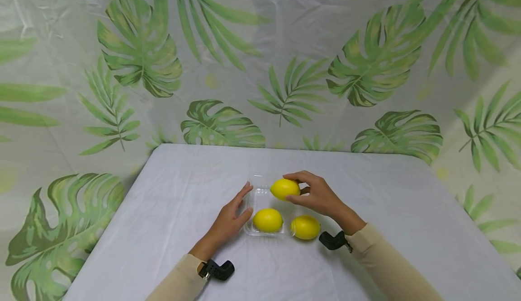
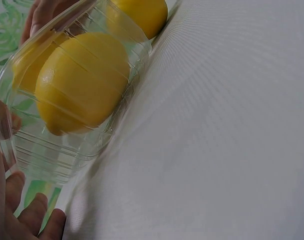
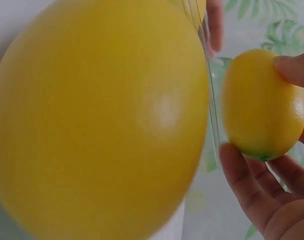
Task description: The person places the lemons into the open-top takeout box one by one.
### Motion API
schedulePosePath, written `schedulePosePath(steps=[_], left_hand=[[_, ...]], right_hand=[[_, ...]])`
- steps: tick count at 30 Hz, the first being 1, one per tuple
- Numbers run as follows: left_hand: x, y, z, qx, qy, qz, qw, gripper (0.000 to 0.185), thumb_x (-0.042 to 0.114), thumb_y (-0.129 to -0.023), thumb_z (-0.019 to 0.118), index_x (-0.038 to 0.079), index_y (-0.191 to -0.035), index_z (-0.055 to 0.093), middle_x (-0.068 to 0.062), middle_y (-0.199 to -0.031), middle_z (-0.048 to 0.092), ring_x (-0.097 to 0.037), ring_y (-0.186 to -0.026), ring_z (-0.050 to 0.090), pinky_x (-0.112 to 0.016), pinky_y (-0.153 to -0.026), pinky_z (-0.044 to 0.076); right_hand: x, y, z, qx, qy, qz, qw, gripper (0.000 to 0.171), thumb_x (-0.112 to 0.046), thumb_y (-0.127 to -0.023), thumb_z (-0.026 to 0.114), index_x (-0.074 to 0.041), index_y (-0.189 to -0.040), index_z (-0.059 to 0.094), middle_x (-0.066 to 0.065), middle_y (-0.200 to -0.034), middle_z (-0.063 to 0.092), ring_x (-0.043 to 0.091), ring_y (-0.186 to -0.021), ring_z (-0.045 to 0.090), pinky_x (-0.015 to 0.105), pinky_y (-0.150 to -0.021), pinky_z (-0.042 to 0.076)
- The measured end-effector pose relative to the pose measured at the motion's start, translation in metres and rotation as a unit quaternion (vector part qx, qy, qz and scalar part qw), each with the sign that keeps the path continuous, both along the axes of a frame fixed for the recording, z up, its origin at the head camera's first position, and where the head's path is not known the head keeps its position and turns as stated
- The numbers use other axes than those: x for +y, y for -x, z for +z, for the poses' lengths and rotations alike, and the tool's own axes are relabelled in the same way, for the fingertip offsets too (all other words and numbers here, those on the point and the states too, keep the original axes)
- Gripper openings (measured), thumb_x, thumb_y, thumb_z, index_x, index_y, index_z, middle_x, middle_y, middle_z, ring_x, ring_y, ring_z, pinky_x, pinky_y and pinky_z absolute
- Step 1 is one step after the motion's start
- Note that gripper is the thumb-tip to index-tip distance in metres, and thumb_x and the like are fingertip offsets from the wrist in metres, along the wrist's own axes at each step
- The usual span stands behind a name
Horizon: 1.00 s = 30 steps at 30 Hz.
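Observation:
My right hand (image 1: 319, 194) pinches a lemon (image 1: 285, 189) between thumb and fingers, above the far part of a clear plastic container (image 1: 260, 198). In the right wrist view the held lemon (image 3: 261, 105) shows its green-tipped end. A second lemon (image 1: 267, 220) lies inside the container at its near end; the left wrist view shows this lemon (image 2: 84, 82) through the ribbed clear wall. My left hand (image 1: 232, 217) rests against the container's left side, its fingers extended and thumb nearer me.
A third lemon (image 1: 305, 227) lies on the white tablecloth (image 1: 195, 192) just right of the container, below my right wrist. It fills much of the right wrist view. A leaf-patterned backdrop (image 1: 285, 93) rises behind the table's far edge.

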<state>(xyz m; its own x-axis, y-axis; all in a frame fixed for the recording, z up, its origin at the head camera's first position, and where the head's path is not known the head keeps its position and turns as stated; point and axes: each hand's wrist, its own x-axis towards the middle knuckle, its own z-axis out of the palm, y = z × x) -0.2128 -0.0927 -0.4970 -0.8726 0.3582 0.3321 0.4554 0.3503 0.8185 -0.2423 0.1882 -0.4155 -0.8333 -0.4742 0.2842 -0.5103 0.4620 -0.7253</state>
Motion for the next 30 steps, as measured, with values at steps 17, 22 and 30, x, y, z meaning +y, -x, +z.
schedulePosePath(steps=[17, 22, 30], left_hand=[[0.0, 0.001, -0.002, -0.015, 0.004, 0.0, 0.9999, 0.059, 0.022, -0.098, 0.055, 0.03, -0.151, 0.03, 0.002, -0.159, 0.023, -0.009, -0.141, 0.027, -0.04, -0.111, 0.032], [0.0, 0.001, -0.002, -0.014, 0.003, -0.001, 0.9999, 0.059, 0.023, -0.098, 0.055, 0.03, -0.151, 0.03, 0.005, -0.159, 0.023, -0.009, -0.141, 0.027, -0.04, -0.111, 0.032], [0.0, 0.0, 0.0, -0.013, 0.003, 0.001, 0.9999, 0.058, 0.023, -0.099, 0.055, 0.03, -0.151, 0.03, 0.005, -0.158, 0.023, -0.012, -0.14, 0.031, -0.043, -0.111, 0.033]], right_hand=[[-0.025, 0.005, -0.012, 0.045, -0.042, 0.035, 0.998, 0.048, -0.027, -0.083, 0.077, -0.01, -0.125, 0.064, -0.004, -0.117, 0.063, 0.011, -0.102, 0.057, 0.046, -0.093, 0.049], [-0.029, 0.005, -0.016, 0.04, -0.052, 0.045, 0.997, 0.048, -0.027, -0.083, 0.077, -0.01, -0.125, 0.063, -0.003, -0.117, 0.063, 0.012, -0.103, 0.056, 0.047, -0.095, 0.048], [-0.035, 0.004, -0.02, 0.047, -0.081, 0.034, 0.995, 0.05, -0.031, -0.083, 0.077, -0.009, -0.125, 0.063, -0.001, -0.116, 0.063, 0.013, -0.102, 0.057, 0.044, -0.095, 0.049]])
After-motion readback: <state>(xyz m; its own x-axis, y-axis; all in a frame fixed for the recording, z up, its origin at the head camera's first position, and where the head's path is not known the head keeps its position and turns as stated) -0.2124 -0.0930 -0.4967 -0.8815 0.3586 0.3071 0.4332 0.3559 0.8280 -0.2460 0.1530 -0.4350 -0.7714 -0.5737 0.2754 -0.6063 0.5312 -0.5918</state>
